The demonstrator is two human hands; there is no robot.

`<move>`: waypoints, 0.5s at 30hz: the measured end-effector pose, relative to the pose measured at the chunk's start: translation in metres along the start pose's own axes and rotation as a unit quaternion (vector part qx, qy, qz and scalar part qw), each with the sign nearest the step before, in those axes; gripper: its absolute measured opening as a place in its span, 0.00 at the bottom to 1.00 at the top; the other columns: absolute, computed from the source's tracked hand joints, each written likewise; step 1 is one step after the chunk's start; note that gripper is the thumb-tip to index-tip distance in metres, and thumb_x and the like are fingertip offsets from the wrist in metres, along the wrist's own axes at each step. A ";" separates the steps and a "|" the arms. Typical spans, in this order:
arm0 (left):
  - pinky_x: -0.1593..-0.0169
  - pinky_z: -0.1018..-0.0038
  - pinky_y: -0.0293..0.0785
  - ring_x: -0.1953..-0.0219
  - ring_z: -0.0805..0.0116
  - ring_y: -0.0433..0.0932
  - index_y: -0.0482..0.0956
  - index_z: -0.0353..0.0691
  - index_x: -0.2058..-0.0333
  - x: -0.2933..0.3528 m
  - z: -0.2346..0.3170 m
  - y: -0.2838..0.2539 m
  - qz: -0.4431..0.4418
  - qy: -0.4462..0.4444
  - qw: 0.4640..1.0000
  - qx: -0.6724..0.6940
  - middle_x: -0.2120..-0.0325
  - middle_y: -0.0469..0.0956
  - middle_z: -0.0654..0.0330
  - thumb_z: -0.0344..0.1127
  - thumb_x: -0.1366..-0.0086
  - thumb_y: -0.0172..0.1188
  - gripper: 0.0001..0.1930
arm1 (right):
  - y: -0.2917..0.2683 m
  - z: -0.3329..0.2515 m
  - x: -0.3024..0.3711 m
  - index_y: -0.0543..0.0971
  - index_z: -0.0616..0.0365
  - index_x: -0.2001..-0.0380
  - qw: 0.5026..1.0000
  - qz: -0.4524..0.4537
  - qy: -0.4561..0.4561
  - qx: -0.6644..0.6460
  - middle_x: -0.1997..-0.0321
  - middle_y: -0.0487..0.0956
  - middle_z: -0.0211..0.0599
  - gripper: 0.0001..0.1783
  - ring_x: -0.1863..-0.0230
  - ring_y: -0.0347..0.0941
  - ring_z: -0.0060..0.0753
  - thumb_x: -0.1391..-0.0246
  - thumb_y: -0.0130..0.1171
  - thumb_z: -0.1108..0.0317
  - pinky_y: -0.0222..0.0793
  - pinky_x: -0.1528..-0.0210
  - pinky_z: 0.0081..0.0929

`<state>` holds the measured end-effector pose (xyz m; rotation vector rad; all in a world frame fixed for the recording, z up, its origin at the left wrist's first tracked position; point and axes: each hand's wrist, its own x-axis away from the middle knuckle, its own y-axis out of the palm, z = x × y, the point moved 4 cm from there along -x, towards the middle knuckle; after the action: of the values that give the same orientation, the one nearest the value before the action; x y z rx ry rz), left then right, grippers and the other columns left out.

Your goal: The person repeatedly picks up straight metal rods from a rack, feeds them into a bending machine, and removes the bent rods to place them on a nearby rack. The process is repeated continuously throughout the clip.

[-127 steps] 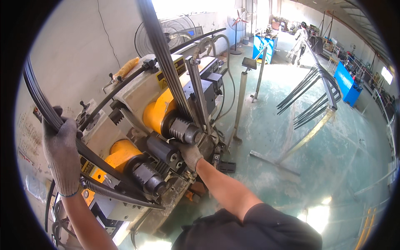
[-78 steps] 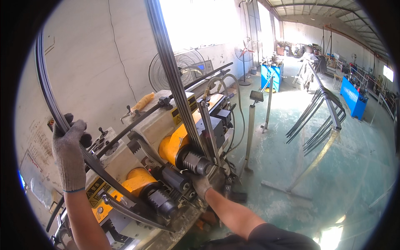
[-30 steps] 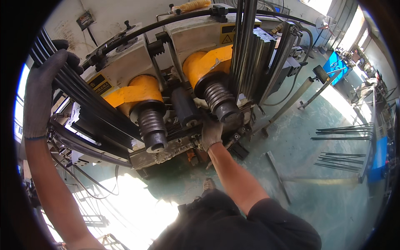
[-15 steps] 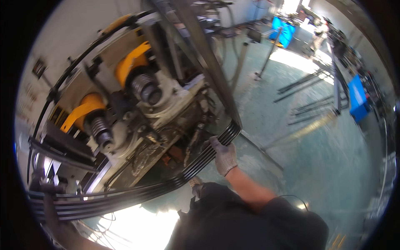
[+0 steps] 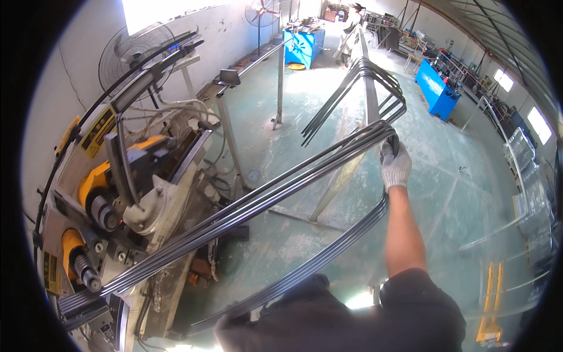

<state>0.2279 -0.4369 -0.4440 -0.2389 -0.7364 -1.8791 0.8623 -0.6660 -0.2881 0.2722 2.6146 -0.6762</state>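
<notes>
2 yellow-black warning labels (image 5: 98,132) on machine (image 5: 151,205); wording unreadable.

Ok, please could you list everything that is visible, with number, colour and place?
Held bent rods: one bundle, dark grey, across the centre
Metal stands: several, grey, mid-floor
Hung bent rods: one bundle, dark, over one stand
Machine: one, off-white and orange, left
Fans: two, grey cages, along the left wall
Cabinets: two, blue, farther back
Forked frame: one, yellow, lower right
Co-worker: one, pale clothes, far back
Background clutter: too small to count
Shirt: one, dark, lower edge
Right hand: one, pale glove, closed on held rods
Left hand: not in view
</notes>
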 end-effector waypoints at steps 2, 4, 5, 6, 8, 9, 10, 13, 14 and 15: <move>0.39 0.62 0.84 0.44 0.55 0.88 0.82 0.26 0.37 -0.027 -0.031 0.046 -0.011 -0.077 0.992 0.095 0.47 0.88 0.44 0.31 0.21 0.55 0.20 | 0.004 0.018 -0.067 0.85 0.56 0.47 0.996 0.008 -0.036 0.077 0.58 0.89 0.53 0.16 0.55 0.87 0.61 0.26 0.66 0.56 0.80 0.52 0.50; 0.39 0.61 0.84 0.48 0.53 0.88 0.78 0.28 0.36 -0.051 -0.058 0.094 -0.013 -0.156 0.969 0.190 0.48 0.87 0.46 0.32 0.22 0.59 0.21 | 0.016 0.042 -0.129 0.85 0.55 0.47 0.987 0.012 -0.072 0.144 0.53 0.89 0.57 0.18 0.47 0.85 0.69 0.26 0.64 0.53 0.79 0.46 0.56; 0.40 0.60 0.85 0.49 0.52 0.88 0.77 0.29 0.35 -0.054 -0.069 0.112 0.028 -0.207 0.952 0.222 0.49 0.87 0.47 0.33 0.22 0.61 0.22 | 0.033 0.060 -0.159 0.84 0.54 0.46 0.981 0.000 -0.048 0.186 0.51 0.90 0.57 0.17 0.46 0.86 0.69 0.25 0.60 0.53 0.79 0.44 0.59; 0.40 0.58 0.85 0.49 0.50 0.87 0.75 0.28 0.33 -0.060 -0.071 0.132 -0.004 -0.179 0.971 0.160 0.47 0.86 0.45 0.33 0.24 0.61 0.24 | 0.049 0.080 -0.189 0.84 0.54 0.46 0.973 -0.011 -0.028 0.227 0.50 0.90 0.57 0.17 0.45 0.85 0.70 0.25 0.60 0.53 0.79 0.44 0.59; 0.42 0.54 0.86 0.50 0.46 0.87 0.72 0.26 0.31 -0.065 -0.069 0.162 0.030 -0.153 0.988 0.010 0.43 0.85 0.40 0.34 0.26 0.61 0.29 | 0.095 0.124 -0.234 0.85 0.55 0.48 0.950 -0.053 -0.011 0.309 0.48 0.89 0.59 0.18 0.44 0.84 0.72 0.25 0.58 0.54 0.78 0.43 0.60; 0.42 0.53 0.87 0.50 0.44 0.88 0.72 0.24 0.31 -0.068 -0.062 0.176 0.005 -0.129 0.992 0.001 0.45 0.85 0.38 0.33 0.27 0.60 0.29 | 0.114 0.141 -0.260 0.84 0.56 0.48 0.965 -0.058 -0.024 0.254 0.47 0.88 0.64 0.26 0.41 0.83 0.73 0.22 0.48 0.46 0.77 0.41 0.64; 0.42 0.53 0.88 0.50 0.43 0.88 0.71 0.23 0.32 -0.069 -0.055 0.186 -0.001 -0.108 0.994 -0.012 0.46 0.85 0.36 0.32 0.28 0.60 0.29 | 0.130 0.156 -0.280 0.84 0.56 0.46 0.971 -0.060 -0.034 0.228 0.44 0.87 0.65 0.34 0.40 0.83 0.73 0.21 0.38 0.39 0.75 0.39 0.66; 0.41 0.55 0.88 0.50 0.45 0.89 0.72 0.20 0.34 -0.059 -0.034 0.195 0.010 -0.045 0.999 0.025 0.48 0.86 0.37 0.26 0.28 0.61 0.27 | 0.164 0.167 -0.343 0.83 0.61 0.36 0.921 -0.111 -0.069 0.367 0.35 0.84 0.66 0.33 0.41 0.86 0.65 0.25 0.48 0.44 0.79 0.38 0.66; 0.42 0.57 0.89 0.51 0.48 0.90 0.74 0.20 0.35 -0.054 -0.032 0.191 0.027 -0.036 0.999 0.009 0.48 0.87 0.39 0.27 0.27 0.62 0.25 | 0.160 0.158 -0.360 0.86 0.62 0.42 0.903 -0.047 -0.041 0.425 0.38 0.86 0.63 0.32 0.43 0.88 0.61 0.27 0.50 0.45 0.80 0.42 0.64; 0.45 0.56 0.91 0.52 0.47 0.91 0.75 0.22 0.36 -0.050 -0.031 0.184 0.055 -0.025 0.998 0.000 0.49 0.87 0.38 0.25 0.26 0.61 0.22 | 0.157 0.146 -0.367 0.87 0.60 0.44 0.895 -0.098 -0.067 0.430 0.39 0.87 0.62 0.30 0.42 0.87 0.59 0.26 0.50 0.46 0.81 0.43 0.60</move>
<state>0.4178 -0.4635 -0.4230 -0.3219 -0.7419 -1.7747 1.2864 -0.6332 -0.3053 0.1972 2.0634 -1.8301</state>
